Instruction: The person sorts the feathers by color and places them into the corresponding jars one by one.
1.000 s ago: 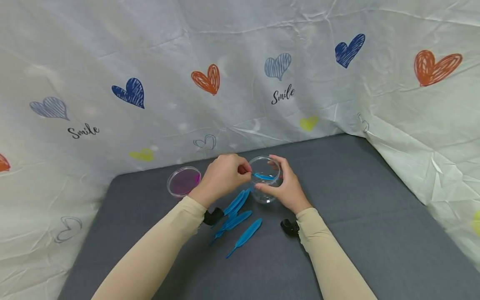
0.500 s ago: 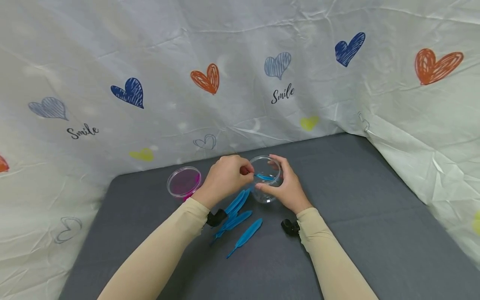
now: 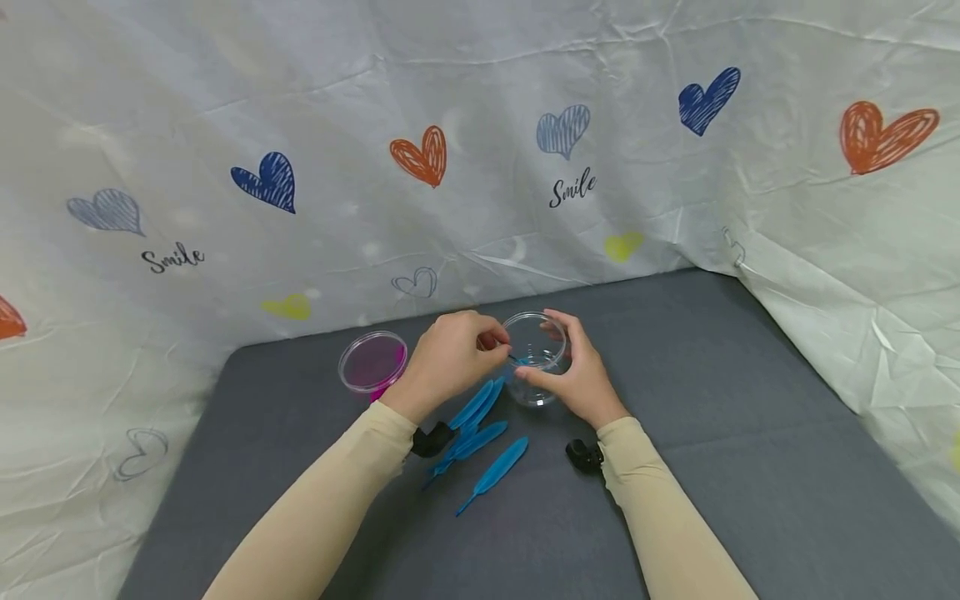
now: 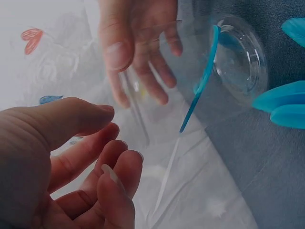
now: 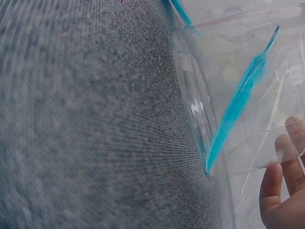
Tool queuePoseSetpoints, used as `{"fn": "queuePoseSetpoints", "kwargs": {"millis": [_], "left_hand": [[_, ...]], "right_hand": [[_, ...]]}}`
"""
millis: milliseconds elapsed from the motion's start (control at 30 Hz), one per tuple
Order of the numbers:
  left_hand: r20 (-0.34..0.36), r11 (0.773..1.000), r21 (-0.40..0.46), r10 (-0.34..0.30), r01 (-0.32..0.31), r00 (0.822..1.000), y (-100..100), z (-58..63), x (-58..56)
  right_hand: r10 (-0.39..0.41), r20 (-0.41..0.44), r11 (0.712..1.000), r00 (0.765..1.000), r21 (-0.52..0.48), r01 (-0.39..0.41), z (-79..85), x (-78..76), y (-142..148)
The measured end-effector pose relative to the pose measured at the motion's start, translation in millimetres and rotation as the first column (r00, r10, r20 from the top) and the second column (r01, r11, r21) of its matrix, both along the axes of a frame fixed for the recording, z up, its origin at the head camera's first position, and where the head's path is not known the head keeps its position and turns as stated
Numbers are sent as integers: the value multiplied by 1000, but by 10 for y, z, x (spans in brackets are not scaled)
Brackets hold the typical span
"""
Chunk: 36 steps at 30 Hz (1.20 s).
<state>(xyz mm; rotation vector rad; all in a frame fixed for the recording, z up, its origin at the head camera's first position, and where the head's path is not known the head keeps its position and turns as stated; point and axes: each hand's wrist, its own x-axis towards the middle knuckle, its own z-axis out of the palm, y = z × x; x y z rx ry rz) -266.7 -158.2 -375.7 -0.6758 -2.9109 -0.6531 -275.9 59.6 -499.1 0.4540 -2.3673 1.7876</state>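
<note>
In the head view, my right hand (image 3: 573, 375) grips a clear plastic jar (image 3: 542, 392) from its right side, thumb across the front and fingers behind. A blue feather (image 4: 205, 81) leans inside the jar, quill upward. The right wrist view shows the same feather (image 5: 240, 98) slanting from the jar's base, beside the fingers of my right hand (image 5: 288, 176). Close to the jar's left rim is my left hand (image 3: 459, 358). Its thumb and bent fingers (image 4: 78, 160) are apart from the feather in the left wrist view, with nothing between them.
Several blue feathers (image 3: 468, 425) lie in front of the jar, and a single feather (image 3: 497, 468) rests nearer. To the left stands a round clear container (image 3: 372, 360) with pink showing in it. White printed cloth (image 3: 480, 208) hangs behind the grey table (image 3: 720, 467).
The feather has gone from lying across below the rim, by my left fingertips, to leaning lower inside the jar. My left hand has shifted slightly right. My right hand keeps its grip.
</note>
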Motion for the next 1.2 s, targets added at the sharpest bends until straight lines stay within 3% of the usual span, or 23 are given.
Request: {"fn": "queuePoseSetpoints", "kwargs": {"millis": [167,300,700,933,1200], "left_hand": [[-26,999,38,21,-20,999,-184,30,125],[-3,998,47,38,-38,999,-337,-10,237],[108,994,66,75,-83,991,-768,-441,581],[116,988,62,131,-138,985,-948,-615,683],[168,977,23,205,-212,964,-1020,-786,676]], "right_hand": [[-1,4,1000,1000,-3,1,19,9,-35],[-8,6,1000,1000,7,8,13,11,-45],[-17,13,1000,1000,11,16,13,26,-36],[-13,25,1000,1000,13,13,16,51,-53],[-12,25,1000,1000,18,11,13,51,-53]]}}
